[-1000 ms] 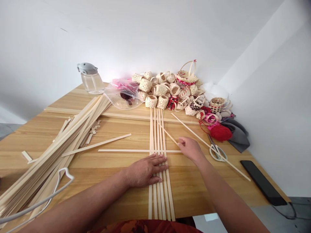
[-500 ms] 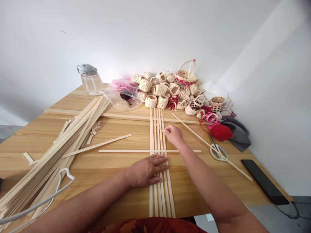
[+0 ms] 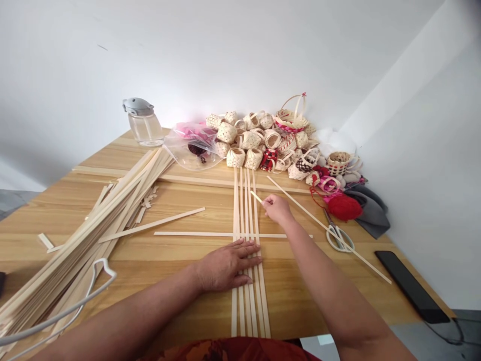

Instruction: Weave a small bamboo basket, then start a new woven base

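Note:
Several pale flat strips (image 3: 238, 205) run lengthwise side by side on the wooden table (image 3: 180, 311). One thin strip (image 3: 195, 233) lies crosswise over or through them. My left hand (image 3: 229, 264) rests flat on the lengthwise strips just below the crosswise one, its fingers spread. Above the crosswise strip, my right hand (image 3: 276, 208) pinches a short light stick (image 3: 256, 196), whose tip points up and left over the lengthwise strips.
Bundled strips (image 3: 93, 235) and a white wire hanger (image 3: 86, 301) lie left. A bottle (image 3: 145, 125), a plastic bag (image 3: 193, 150) and small woven baskets (image 3: 250, 140) stand behind. Right are red yarn (image 3: 343, 206), scissors (image 3: 339, 237), a slanted strip (image 3: 311, 215) and a black phone (image 3: 411, 286).
My right hand has shifted slightly right, and the stick's tip has swung to the right. My left hand stays flat on the strips. The view has moved a little.

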Demonstrator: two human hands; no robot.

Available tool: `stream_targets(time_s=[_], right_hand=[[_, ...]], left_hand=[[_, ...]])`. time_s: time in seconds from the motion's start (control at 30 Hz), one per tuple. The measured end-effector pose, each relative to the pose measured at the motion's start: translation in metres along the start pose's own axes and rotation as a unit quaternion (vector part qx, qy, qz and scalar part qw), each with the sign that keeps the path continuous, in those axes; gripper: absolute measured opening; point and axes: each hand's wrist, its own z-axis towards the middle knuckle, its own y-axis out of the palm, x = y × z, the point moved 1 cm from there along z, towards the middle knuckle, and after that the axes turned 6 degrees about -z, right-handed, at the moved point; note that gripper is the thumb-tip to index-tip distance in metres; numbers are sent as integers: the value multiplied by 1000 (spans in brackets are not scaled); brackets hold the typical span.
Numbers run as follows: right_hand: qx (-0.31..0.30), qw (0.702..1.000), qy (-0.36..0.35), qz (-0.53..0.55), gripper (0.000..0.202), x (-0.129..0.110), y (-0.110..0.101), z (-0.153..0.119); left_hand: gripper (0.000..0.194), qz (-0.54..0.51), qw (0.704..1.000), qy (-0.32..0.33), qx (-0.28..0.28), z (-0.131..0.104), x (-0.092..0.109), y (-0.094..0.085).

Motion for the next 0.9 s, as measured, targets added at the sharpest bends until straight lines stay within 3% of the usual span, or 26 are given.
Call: stream_targets(time_s=[0.33,0.63,0.77,0.9], right_hand=[[1,999,13,34,8,-2,1,4],[-89,980,51,168,10,5,9,13],[-115,977,40,177,10,3,7,17],[-101,984,32,146,8,-3,4,21]], left_hand=[[58,3,1000,3,1,-1,-1,0],[58,3,1000,-5,-14,1,2,-4],[58,3,1000,-4,-15,1,2,-4],[59,7,1000,0,-11,1,1,-3]])
